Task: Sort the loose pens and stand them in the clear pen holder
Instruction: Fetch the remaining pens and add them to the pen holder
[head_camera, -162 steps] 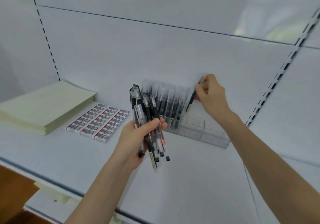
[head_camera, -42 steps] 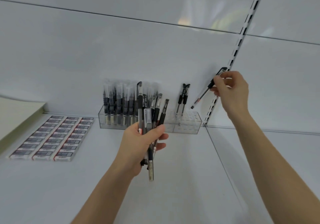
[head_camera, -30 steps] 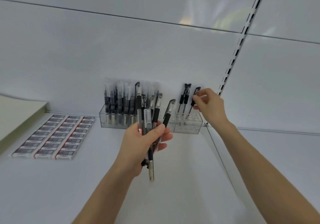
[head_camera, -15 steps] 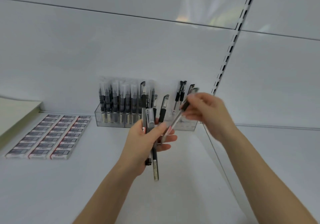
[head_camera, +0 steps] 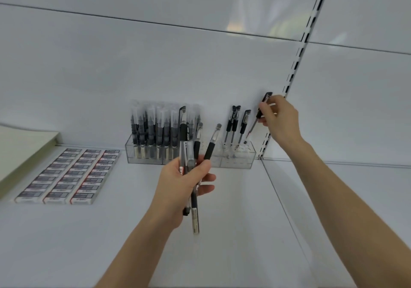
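The clear pen holder (head_camera: pixel 242 162) stands against the back wall of the white shelf. Its left half is packed with several capped pens (head_camera: pixel 155 129); three black pens (head_camera: pixel 235 123) stand in its right half. My left hand (head_camera: pixel 180 187) is closed around a bundle of several loose pens (head_camera: pixel 193 156) in front of the holder, their caps pointing up. My right hand (head_camera: pixel 279 118) pinches a single black pen (head_camera: pixel 259 114), tilted with its tip just above the holder's right end.
A block of boxed erasers (head_camera: pixel 66 174) lies flat on the shelf (head_camera: pixel 233 232) at the left. A stack of pale green paper (head_camera: pixel 24 147) sits at the far left. A slotted upright rail (head_camera: pixel 298 65) runs up the wall behind my right hand.
My right hand drew one pen out of the bundle in my left hand and carried it up and right to the holder's right end. A third pen now stands there.
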A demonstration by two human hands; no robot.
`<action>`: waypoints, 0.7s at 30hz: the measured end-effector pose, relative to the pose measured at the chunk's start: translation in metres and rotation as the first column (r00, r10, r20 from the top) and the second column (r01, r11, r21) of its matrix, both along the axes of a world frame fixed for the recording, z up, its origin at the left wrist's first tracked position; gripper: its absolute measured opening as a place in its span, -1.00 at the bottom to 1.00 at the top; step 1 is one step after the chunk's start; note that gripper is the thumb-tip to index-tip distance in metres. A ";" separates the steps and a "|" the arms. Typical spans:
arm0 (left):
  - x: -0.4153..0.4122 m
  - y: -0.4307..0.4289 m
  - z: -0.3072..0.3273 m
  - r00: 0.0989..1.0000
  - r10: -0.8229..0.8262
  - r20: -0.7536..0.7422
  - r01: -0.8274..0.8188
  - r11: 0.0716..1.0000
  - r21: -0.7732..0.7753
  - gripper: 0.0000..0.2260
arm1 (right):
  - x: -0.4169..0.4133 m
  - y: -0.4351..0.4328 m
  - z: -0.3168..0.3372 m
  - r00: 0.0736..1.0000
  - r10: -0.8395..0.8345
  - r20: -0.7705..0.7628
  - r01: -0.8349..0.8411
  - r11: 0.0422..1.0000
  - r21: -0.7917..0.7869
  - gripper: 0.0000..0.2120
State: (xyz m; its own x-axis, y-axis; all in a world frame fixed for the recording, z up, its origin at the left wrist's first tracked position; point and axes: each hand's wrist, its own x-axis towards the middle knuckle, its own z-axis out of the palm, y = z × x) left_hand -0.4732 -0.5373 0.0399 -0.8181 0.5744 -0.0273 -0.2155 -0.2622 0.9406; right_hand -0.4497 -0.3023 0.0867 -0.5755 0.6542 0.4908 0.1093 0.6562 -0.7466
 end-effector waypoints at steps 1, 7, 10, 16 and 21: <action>0.000 -0.001 0.000 1.000 0.001 0.001 -0.001 1.000 0.004 -0.96 | -0.002 -0.001 -0.003 0.999 0.008 0.054 -0.009 1.000 0.015 -0.92; 0.001 -0.006 0.000 1.000 0.008 -0.020 -0.008 1.000 0.013 -0.99 | 0.000 -0.007 -0.021 0.951 -0.035 0.306 0.027 0.999 0.028 -0.69; 0.000 -0.007 0.000 1.000 0.014 -0.008 -0.014 1.000 0.026 -0.97 | 0.020 -0.022 -0.014 0.982 -0.059 0.180 0.058 0.998 0.008 -0.75; 0.009 0.003 0.000 0.999 -0.043 -0.008 0.043 0.999 0.031 -0.92 | 0.049 -0.093 -0.009 0.932 0.358 -0.059 -0.360 0.891 -0.276 -0.95; 0.010 0.006 0.002 0.999 -0.024 -0.045 0.025 0.999 0.025 -0.89 | 0.042 -0.091 -0.005 0.917 0.344 -0.203 -0.395 0.855 -0.337 -0.95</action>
